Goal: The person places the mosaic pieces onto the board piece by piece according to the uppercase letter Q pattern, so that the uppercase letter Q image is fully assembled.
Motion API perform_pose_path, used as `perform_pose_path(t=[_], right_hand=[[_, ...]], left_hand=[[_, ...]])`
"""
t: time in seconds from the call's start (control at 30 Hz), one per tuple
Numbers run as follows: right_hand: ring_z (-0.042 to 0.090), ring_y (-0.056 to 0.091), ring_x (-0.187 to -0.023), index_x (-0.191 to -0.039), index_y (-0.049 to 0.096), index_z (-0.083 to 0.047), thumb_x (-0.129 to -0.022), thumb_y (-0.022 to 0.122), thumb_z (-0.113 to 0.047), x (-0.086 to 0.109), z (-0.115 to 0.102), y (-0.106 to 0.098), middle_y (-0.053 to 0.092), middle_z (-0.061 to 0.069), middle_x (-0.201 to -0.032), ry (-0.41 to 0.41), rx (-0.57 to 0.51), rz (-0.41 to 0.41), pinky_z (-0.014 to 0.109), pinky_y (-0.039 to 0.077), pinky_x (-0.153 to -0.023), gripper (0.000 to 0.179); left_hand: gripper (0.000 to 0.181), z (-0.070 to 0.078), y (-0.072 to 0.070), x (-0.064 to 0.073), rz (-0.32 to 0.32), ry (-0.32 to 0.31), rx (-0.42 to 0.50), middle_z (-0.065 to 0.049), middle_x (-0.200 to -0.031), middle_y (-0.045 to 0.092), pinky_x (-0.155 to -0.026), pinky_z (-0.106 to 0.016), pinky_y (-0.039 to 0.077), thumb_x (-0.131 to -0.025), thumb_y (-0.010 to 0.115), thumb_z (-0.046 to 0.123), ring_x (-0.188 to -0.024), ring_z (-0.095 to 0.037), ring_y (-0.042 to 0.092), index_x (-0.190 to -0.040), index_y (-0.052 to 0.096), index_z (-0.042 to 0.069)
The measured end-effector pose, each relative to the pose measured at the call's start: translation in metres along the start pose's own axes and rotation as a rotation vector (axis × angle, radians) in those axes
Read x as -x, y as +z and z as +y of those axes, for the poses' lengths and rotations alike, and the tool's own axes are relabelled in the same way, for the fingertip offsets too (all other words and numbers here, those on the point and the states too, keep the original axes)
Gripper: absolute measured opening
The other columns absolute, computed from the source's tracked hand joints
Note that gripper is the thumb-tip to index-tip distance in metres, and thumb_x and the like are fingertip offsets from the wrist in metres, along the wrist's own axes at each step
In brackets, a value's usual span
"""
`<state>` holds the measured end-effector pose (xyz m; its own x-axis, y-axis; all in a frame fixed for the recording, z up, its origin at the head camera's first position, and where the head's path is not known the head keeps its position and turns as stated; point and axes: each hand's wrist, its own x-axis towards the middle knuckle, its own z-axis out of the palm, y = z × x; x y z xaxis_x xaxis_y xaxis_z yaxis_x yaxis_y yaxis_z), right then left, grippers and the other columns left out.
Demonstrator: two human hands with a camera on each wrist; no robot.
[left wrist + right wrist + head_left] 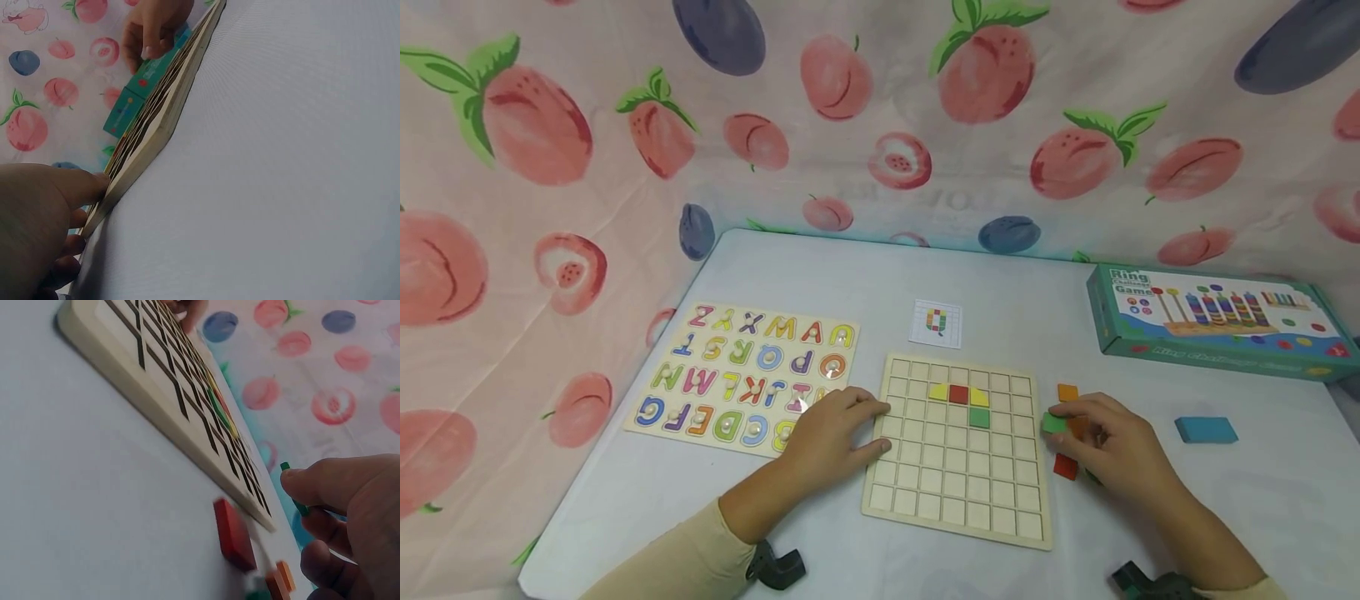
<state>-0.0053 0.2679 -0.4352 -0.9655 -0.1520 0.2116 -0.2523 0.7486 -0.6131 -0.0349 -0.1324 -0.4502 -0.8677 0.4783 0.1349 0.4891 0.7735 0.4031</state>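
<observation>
My right hand (1116, 450) pinches a small green tile (1052, 422) between thumb and fingers, just off the right edge of a wooden grid board (951, 506). In the right wrist view that green tile (301, 506) shows edge-on, held above the table. Set in the board's upper cells are a red square (958, 394), two yellow corner pieces (938, 391) and a green square (979, 417). On the other side, my left hand (831, 433) touches the board's left edge with thumb and fingers extended. Beneath the right hand lie loose orange (1067, 392) and red (1065, 467) tiles, partly covered.
A pattern card (916, 335) lies behind the grid board. To the left is an alphabet board (638, 430), overlapped by the left hand. At the right are a blue block (1206, 430) and a green Ring Challenge Game box (1206, 354). Fruit-print cloth (880, 100) hangs behind.
</observation>
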Motion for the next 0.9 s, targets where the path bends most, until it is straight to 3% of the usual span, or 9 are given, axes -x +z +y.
perform_pose_path(t=[0.37,0.9], right_hand=[[0.003,0.048,-0.066,-0.113,0.079,-0.021,-0.084,0.091,-0.011,-0.01,-0.028,0.034,0.068,-0.01,-0.108,-0.104,-0.088,-0.107,0.023,0.042,-0.057,0.032],[0.001,0.049,-0.069,-0.1,0.077,-0.029,-0.082,0.093,-0.017,-0.012,-0.041,0.057,0.068,-0.014,-0.109,-0.117,0.007,-0.127,0.023,0.042,-0.058,0.026]], left_hand=[[0.049,-0.001,0.002,0.0,-0.013,-0.008,-0.017,0.006,-0.125,0.068,-0.089,-0.035,0.055,-0.091,0.084,0.047,-0.111,-0.015,0.064,-0.133,0.075,0.024],[0.049,0.001,0.001,-0.001,-0.005,-0.008,-0.003,0.005,-0.125,0.069,-0.087,-0.034,0.055,-0.091,0.085,0.045,-0.108,-0.015,0.063,-0.133,0.075,0.022]])
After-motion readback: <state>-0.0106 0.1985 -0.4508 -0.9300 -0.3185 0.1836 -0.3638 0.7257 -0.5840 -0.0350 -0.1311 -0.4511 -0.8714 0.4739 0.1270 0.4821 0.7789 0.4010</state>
